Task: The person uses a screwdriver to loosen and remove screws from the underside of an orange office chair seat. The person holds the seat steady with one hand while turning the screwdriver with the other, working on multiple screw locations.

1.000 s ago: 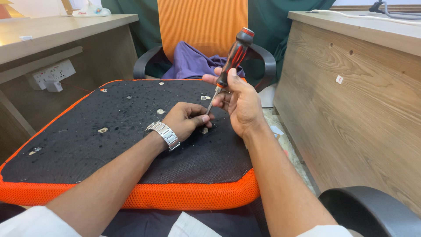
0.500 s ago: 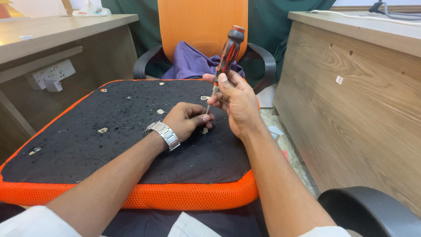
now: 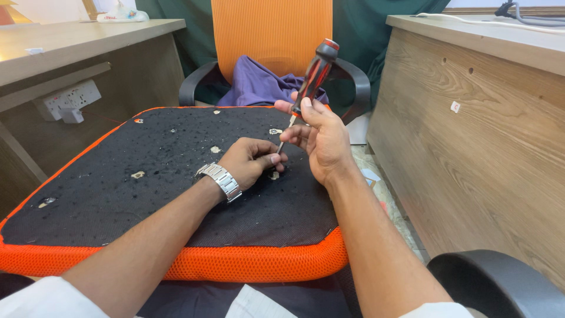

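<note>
Orange mesh edges the upturned seat cushion that fills the lower middle of the view, its black fabric underside facing up and dotted with pale, torn-looking spots around the mounting holes. Behind it stands an office chair with an orange mesh backrest and black armrests, and its seat holds a crumpled purple cloth. A wooden desk rises on the right with a cable lying along its top, and another wooden desk stands at the left, carrying a white power strip fixed under its edge. A curved black armrest shows at the lower right corner. The person's two forearms reach out over the cushion, white sleeves at the bottom edge, a silver metal watch on the left wrist. The right hand is clamped around the lower part of a screwdriver with a black and red handle, which leans up and to the right while its thin metal shaft runs down and left toward the cushion. The left hand rests on the black fabric with its fingers curled and pinched together right at the screwdriver's tip, just beside a pale hole; whatever small thing it may be pinching is too small to tell. The two hands sit close together, nearly touching.
</note>
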